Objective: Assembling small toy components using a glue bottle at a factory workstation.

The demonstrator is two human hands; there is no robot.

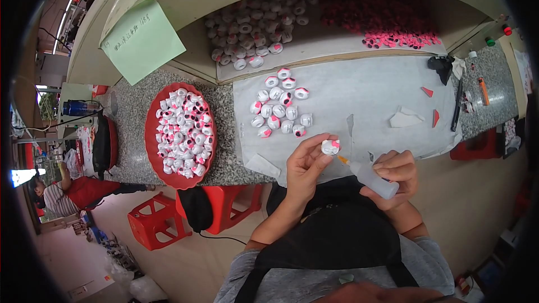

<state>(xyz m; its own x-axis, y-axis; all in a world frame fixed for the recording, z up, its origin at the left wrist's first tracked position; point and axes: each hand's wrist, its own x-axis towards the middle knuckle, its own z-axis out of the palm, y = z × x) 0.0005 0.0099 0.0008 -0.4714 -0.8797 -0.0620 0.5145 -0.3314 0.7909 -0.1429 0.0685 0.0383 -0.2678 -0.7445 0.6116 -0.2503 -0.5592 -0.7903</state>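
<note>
Between the fingertips of my left hand [305, 167] is a small white figure piece with a pink patch [330, 147]. My right hand [400, 175] is wrapped round a translucent white squeeze bottle [375, 181], tilted so that its thin orange nozzle [342, 159] points at the piece. Whether the nozzle touches it I cannot tell. Beyond my left hand, several like white and pink pieces [275, 93] stand in loose rows on a white paper sheet [359, 90].
A red scalloped bowl [150, 151] heaped with pieces stands at the left. The shelf holds white pieces [255, 22] and small pink parts [393, 38]. Red scraps [435, 118], a black stick-like tool [457, 106] and an orange marker [483, 91] lie right. Red stools [157, 221] stand below; a person [70, 193] is far left.
</note>
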